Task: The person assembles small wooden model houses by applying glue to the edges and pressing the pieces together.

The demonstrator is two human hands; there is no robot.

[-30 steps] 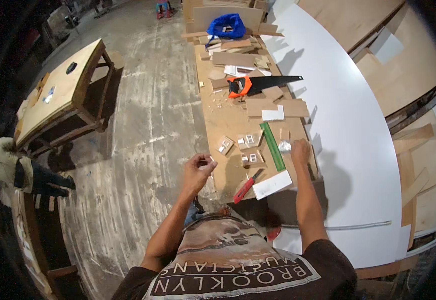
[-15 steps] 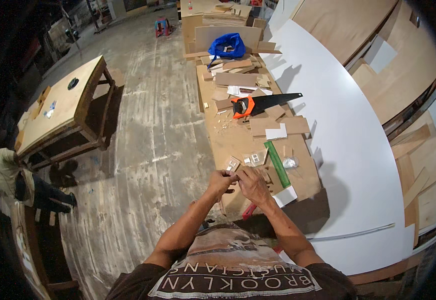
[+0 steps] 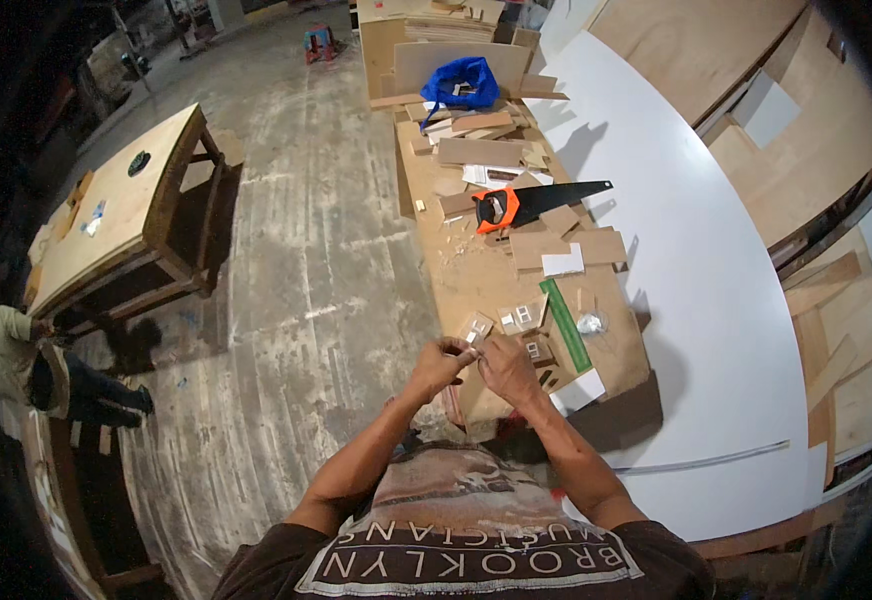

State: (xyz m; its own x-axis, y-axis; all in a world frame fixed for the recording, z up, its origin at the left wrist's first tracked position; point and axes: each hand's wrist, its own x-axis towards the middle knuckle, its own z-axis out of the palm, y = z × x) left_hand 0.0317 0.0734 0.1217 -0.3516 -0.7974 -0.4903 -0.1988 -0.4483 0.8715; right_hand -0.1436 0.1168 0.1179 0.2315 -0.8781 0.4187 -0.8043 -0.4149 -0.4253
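My left hand (image 3: 441, 366) and my right hand (image 3: 507, 368) meet over the near end of the wooden workbench (image 3: 446, 262), fingers pinched together. Whatever sits between the fingertips is too small to make out. Just beyond them lie small wooden blocks with white rectangular pieces (image 3: 524, 315), and a similar block (image 3: 536, 349) is beside my right hand. A green strip (image 3: 565, 325) runs along the bench to the right of these. Past its right side is a small clear plastic bag (image 3: 591, 324). A white offcut (image 3: 578, 392) rests near my right wrist.
A handsaw with an orange and black handle (image 3: 496, 209) lies among wood offcuts (image 3: 480, 151), with a blue bag (image 3: 462, 83) farther back. White board (image 3: 696, 260) spans the right side. At left, a person (image 3: 28, 362) stands by another wooden table (image 3: 126, 215).
My view has shifted slightly, so the bench sits a little more to the right. Both hands stay pinched together, and the block beside my right hand shows more.
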